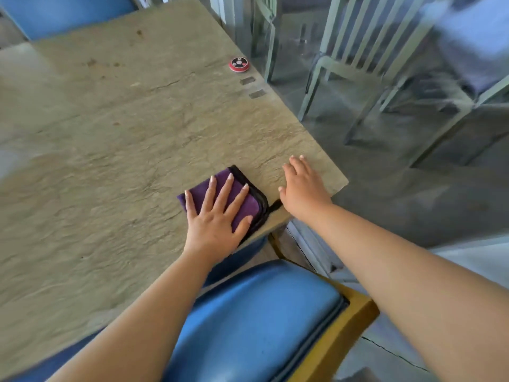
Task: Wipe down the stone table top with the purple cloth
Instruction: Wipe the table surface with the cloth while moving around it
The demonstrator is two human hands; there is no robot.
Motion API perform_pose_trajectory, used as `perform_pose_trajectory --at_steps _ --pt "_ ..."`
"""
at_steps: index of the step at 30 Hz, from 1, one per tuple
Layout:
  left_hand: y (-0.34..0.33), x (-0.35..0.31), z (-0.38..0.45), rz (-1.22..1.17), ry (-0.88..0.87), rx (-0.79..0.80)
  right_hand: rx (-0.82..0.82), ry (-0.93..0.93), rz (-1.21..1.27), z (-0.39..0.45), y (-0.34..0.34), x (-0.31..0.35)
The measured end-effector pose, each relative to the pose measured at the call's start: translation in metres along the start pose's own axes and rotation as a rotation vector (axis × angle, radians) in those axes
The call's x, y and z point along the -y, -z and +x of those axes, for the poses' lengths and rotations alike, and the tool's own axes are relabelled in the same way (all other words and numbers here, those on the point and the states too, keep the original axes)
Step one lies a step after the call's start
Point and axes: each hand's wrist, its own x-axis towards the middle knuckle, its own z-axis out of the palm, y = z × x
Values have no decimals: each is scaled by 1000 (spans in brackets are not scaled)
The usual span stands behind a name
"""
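Pressing the purple cloth (242, 197) by the stone table top's (110, 161) near edge, left hand (217, 216) spread flat.

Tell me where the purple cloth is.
In the head view, the cloth lies folded at the table's near edge, under the left hand, just left of the right hand.

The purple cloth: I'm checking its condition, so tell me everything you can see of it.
The purple cloth looks like soft microfibre, folded into a flat pad with black stitched edging on its right side. It lies on the stone table top near the front right corner, by the near edge. The left hand presses it with spread, straight fingers. The right hand rests beside it.
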Motion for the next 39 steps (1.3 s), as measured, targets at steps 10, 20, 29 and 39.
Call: perform_pose_trajectory --at_steps 10,20,29,39 --pt "17 90 -33 81 82 53 -193 146 133 -26 -11 135" --pt "7 172 -78 -116 515 -1 -56 359 -138 -11 -67 161" --pt "0 176 -77 -186 502 -125 -142 -77 -27 68 -57 227" --pt "14 225 -104 -349 698 -269 -206 670 -92 38 -68 221"
